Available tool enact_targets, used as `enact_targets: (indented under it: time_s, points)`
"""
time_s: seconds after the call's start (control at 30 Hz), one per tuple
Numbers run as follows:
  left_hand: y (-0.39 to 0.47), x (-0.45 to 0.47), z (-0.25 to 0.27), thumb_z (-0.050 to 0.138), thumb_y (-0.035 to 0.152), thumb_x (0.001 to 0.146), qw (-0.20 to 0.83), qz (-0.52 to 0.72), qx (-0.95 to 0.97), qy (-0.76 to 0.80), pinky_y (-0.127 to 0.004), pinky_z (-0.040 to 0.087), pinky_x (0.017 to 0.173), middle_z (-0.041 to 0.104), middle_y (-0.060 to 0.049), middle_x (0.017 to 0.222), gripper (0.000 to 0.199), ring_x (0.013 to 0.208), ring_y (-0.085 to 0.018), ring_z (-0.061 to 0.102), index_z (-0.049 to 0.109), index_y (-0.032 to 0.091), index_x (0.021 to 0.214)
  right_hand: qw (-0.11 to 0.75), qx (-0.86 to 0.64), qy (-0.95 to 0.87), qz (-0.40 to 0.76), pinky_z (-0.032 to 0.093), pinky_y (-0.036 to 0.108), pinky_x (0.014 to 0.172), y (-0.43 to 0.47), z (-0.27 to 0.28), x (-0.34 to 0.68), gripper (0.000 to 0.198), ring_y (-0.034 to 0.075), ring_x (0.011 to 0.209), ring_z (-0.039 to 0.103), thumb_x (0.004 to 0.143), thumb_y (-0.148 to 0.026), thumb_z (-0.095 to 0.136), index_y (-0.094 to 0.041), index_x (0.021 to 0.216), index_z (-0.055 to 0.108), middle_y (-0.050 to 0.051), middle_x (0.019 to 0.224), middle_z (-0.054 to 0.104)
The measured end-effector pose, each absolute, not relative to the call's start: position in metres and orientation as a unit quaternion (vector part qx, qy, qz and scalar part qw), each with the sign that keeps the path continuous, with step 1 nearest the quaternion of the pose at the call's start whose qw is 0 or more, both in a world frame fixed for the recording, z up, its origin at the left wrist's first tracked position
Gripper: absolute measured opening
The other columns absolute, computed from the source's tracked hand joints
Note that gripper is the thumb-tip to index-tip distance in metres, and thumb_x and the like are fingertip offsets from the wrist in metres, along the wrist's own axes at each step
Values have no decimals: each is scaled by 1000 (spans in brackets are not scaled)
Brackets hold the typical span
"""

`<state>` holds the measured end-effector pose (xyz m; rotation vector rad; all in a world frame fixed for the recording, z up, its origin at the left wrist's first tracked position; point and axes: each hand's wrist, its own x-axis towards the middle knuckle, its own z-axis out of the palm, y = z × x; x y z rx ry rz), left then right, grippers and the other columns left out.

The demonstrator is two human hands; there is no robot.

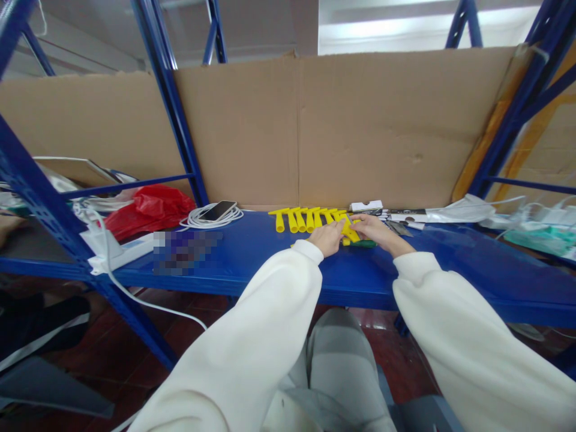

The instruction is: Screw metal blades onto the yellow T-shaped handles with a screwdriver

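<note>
My left hand [327, 238] and my right hand [372, 230] meet over the blue shelf, fingers closed around a yellow plastic piece [350, 233] between them. Just under it lies a dark green object [364, 244], perhaps a handle; its other end is hidden. Left of and behind my hands, several yellow T-shaped plastic pieces [294, 222] stand in a row, their tube ends facing me. My left hand partly covers the right end of that row.
A phone [219, 210] lies on a coiled white cable [198, 219] to the left, near a red plastic bag [150, 209] and a white power strip [126, 251]. A small white box [366, 206] sits behind my right hand. Cardboard [360, 126] walls the back; blue posts [168, 96] flank the shelf [261, 252].
</note>
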<state>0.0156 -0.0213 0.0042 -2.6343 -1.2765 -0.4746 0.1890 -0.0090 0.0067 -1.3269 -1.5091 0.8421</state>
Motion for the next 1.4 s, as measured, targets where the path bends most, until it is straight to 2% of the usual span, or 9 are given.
enact_targets:
  time_s: [0.23,0.37,0.47,0.57,0.77,1.17,1.23,1.3,1.4]
  points:
    - [-19,15,2,41,21,100,83,-141,-880,-445,-45,54,92,59,-21,142,54,114,-31,68,39,15,154,470,-529,-612,355,43,20,50,-9,4,186,31,8,44,44,76,-10,69,-12,107,67,-8,50,52]
    - [-17,13,2,43,16,98,83,-140,-880,-446,-43,54,94,61,-21,141,55,114,-30,68,41,16,153,465,-525,-634,325,47,23,54,3,-1,196,25,10,50,50,76,-23,75,-13,99,71,-5,54,56]
    - [-16,11,4,45,17,98,82,-151,-877,-448,-41,53,98,62,-18,141,54,118,-28,67,44,18,152,459,-568,-647,221,53,28,67,13,-2,215,14,15,65,62,81,-26,70,-15,89,74,2,70,69]
    - [-15,8,7,46,19,99,71,-164,-872,-456,-39,51,102,61,-15,144,54,124,-26,64,44,19,153,389,-701,-595,44,53,36,85,16,-2,242,13,25,91,69,82,-16,62,-15,80,74,12,88,75]
    - [-15,3,14,46,19,98,45,-225,-853,-469,-35,49,106,61,-11,145,55,129,-24,61,45,20,153,268,-847,-459,-16,53,48,89,9,-5,279,29,37,111,67,82,-19,59,-13,103,77,24,116,71]
    - [2,8,23,50,14,92,-128,-465,-775,-409,-35,48,106,72,-10,128,44,124,-23,64,63,15,134,199,-831,-518,-34,52,48,91,12,-10,277,24,34,109,67,83,-22,61,-20,97,80,18,109,73]
    - [4,10,26,51,12,90,-188,-499,-748,-395,-32,52,98,75,-10,115,36,113,-21,68,66,12,123,195,-826,-527,-39,53,46,89,14,-11,279,23,33,107,67,83,-22,61,-21,96,80,17,107,73]
    - [3,11,30,52,10,90,-260,-512,-716,-397,-27,55,81,74,-5,87,24,86,-17,71,67,12,107,189,-822,-535,-44,54,45,88,16,-11,279,22,32,106,68,83,-22,60,-21,94,80,16,105,74]
    - [-5,13,33,49,8,90,-382,-494,-663,-413,-19,42,50,48,7,53,15,45,-9,49,58,17,81,179,-824,-536,-48,54,46,88,15,-10,277,22,32,106,67,83,-21,60,-21,94,80,17,104,74]
